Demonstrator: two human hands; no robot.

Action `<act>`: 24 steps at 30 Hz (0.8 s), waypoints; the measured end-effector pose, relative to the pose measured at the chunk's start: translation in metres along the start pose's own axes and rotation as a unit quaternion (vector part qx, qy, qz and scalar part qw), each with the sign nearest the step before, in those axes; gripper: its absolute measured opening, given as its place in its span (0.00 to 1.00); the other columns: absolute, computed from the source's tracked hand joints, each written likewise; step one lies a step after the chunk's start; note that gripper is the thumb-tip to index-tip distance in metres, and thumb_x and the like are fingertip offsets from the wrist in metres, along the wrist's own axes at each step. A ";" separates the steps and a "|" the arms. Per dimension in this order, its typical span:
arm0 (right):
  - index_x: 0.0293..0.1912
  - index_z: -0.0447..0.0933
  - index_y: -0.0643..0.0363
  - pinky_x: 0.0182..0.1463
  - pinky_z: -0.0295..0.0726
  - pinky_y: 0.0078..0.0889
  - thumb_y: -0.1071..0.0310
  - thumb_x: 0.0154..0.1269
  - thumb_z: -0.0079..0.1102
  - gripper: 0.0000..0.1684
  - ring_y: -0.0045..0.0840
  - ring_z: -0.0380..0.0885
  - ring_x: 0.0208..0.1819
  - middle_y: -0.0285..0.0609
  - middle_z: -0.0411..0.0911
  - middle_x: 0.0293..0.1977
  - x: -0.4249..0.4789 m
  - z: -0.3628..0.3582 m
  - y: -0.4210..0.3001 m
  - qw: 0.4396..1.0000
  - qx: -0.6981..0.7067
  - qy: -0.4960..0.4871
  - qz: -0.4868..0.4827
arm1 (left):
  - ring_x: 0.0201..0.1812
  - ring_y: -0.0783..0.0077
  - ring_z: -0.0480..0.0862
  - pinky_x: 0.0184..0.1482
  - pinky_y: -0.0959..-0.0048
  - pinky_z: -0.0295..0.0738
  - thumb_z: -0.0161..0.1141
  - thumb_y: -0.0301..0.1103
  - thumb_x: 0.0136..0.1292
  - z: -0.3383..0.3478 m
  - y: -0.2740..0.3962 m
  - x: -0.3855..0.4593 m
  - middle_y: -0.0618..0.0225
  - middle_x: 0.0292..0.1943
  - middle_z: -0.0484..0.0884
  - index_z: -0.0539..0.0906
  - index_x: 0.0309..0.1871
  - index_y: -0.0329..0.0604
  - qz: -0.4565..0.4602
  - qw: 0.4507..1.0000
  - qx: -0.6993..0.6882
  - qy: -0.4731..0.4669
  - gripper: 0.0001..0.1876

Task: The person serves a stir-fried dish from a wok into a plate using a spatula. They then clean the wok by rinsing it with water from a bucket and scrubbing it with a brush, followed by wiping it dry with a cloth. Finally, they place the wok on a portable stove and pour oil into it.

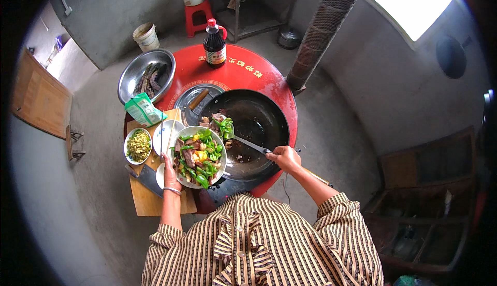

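My left hand [170, 174] holds a white plate [179, 182] heaped with meat slices and green peppers [202, 157] over the left edge of a black wok [256, 130]. A pair of chopsticks rises near its fingers; whether they are gripped, I cannot tell. My right hand [286, 158] grips the handle end of a metal spatula [250, 144], whose blade carries green peppers inside the wok, beside more meat at the plate's upper rim. Left of the plate, a bowl of chopped yellow-green food [139, 145] and a cleaver [149, 179] lie on a wooden cutting board [141, 204].
The round red stove table [264, 66] bears a bottle of dark sauce [214, 45] and a glossy lid [184, 99]. A steel basin with eggplants [163, 58] and a green packet [143, 110] stand at left. A stovepipe [320, 33] rises at the table's back right edge.
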State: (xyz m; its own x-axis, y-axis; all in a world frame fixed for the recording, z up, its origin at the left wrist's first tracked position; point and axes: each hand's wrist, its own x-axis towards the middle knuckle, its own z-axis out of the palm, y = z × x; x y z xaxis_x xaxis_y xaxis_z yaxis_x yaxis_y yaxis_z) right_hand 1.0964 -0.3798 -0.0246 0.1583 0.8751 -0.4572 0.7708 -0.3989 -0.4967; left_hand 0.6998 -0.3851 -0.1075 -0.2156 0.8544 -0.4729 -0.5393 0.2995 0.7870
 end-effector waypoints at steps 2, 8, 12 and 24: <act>0.36 0.85 0.50 0.43 0.78 0.38 0.41 0.55 0.64 0.23 0.34 0.83 0.37 0.41 0.84 0.30 -0.005 -0.005 0.013 1.000 0.006 0.007 0.009 | 0.67 0.60 0.67 0.65 0.59 0.66 0.47 0.73 0.60 0.017 0.008 -0.011 0.63 0.70 0.63 0.58 0.74 0.45 -0.014 1.000 0.004 -0.003 0.49; 0.38 0.85 0.54 0.41 0.76 0.37 0.44 0.55 0.65 0.23 0.30 0.83 0.35 0.42 0.84 0.30 -0.032 -0.033 0.026 0.997 0.037 0.056 0.024 | 0.65 0.61 0.70 0.63 0.59 0.69 0.49 0.73 0.60 0.001 0.003 0.004 0.64 0.67 0.67 0.60 0.73 0.46 -0.036 0.999 -0.015 -0.022 0.48; 0.33 0.84 0.56 0.32 0.72 0.31 0.47 0.56 0.67 0.20 0.23 0.78 0.25 0.38 0.79 0.21 -0.042 -0.068 0.042 0.996 0.042 0.082 0.016 | 0.61 0.61 0.75 0.59 0.57 0.73 0.50 0.74 0.58 0.006 -0.004 0.013 0.61 0.65 0.70 0.60 0.71 0.40 -0.019 1.000 -0.002 -0.022 0.50; 0.23 0.79 0.60 0.18 0.60 0.22 0.57 0.56 0.70 0.17 0.12 0.64 0.14 0.29 0.68 0.13 -0.103 -0.162 -0.035 0.995 -0.035 -0.020 -0.088 | 0.57 0.63 0.79 0.57 0.60 0.77 0.48 0.68 0.64 0.055 -0.034 0.024 0.62 0.59 0.76 0.67 0.67 0.44 -0.050 0.994 -0.032 -0.094 0.40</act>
State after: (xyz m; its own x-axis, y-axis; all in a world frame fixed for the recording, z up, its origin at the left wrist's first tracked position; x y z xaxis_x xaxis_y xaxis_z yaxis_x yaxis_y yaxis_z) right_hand 1.1532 -0.4116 0.1590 -0.0065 0.9179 -0.3968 0.8253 -0.2192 -0.5205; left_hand 0.7576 -0.3512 -0.1242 -0.0056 0.8878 -0.4602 -0.6028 0.3642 0.7099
